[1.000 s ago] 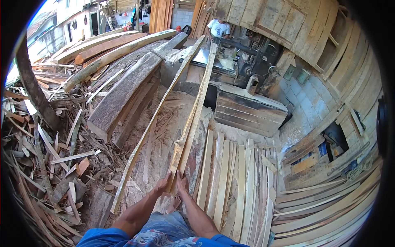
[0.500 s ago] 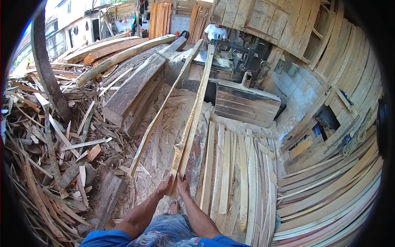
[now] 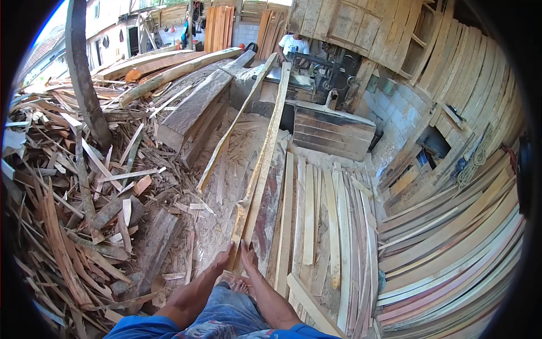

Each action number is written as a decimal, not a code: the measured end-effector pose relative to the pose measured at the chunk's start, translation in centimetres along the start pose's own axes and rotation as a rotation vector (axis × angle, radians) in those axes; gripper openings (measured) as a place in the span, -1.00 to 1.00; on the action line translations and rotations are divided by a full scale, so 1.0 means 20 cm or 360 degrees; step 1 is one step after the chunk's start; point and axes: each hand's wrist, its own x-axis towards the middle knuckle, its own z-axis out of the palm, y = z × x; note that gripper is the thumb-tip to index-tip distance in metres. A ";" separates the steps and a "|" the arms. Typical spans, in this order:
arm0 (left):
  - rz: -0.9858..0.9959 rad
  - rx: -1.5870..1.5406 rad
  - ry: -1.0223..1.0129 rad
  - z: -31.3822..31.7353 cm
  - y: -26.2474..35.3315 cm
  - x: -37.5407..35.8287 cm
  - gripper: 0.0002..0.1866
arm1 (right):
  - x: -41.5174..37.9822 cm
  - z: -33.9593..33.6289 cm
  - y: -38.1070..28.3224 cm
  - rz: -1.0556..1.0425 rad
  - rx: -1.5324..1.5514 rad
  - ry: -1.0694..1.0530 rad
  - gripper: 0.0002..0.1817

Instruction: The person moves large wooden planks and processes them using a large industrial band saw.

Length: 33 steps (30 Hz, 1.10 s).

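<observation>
Two long boards lie side by side, running away from me toward the saw machine. My left hand (image 3: 224, 259) grips the near end of the left, rough-edged board (image 3: 239, 217) from its left side. At the right side of the near end, my right hand (image 3: 248, 257) is closed on the right board (image 3: 261, 210). The fingers of both hands are partly hidden around the wood. A separate thin wavy strip (image 3: 228, 135) stretches from the machine table toward me, left of the boards, and neither hand touches it.
A person (image 3: 293, 44) stands behind the saw machine (image 3: 333, 73). Wood scraps (image 3: 62, 214) and a post (image 3: 84, 85) are at left, beside a thick beam (image 3: 195, 107). Sawn planks (image 3: 309, 214) lie right of my boards, with stacked lumber (image 3: 451, 248) farther right.
The view has shifted slightly. My hands still hold the near ends of the boards. A loose plank now shows at the lower right of my right arm, and both of my feet are visible.
</observation>
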 end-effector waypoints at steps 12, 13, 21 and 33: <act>-0.0071 -0.0182 -0.0002 0.15 -0.82 -0.78 -0.17 | -1.01 0.18 0.49 0.0034 0.0024 -0.0054 -0.17; -0.0011 -0.0079 -0.0007 0.16 -0.88 -0.84 -0.18 | -1.11 0.19 0.53 0.0034 0.0029 -0.0050 -0.17; 0.0383 0.0647 -0.0099 0.19 -1.26 -1.36 -0.38 | -1.67 0.31 0.80 -0.0094 0.0094 -0.0010 -0.11; 0.0055 -0.0932 -0.0323 0.40 -1.73 -2.15 -0.17 | -2.73 -0.12 1.25 -0.0078 0.0517 0.0023 -0.42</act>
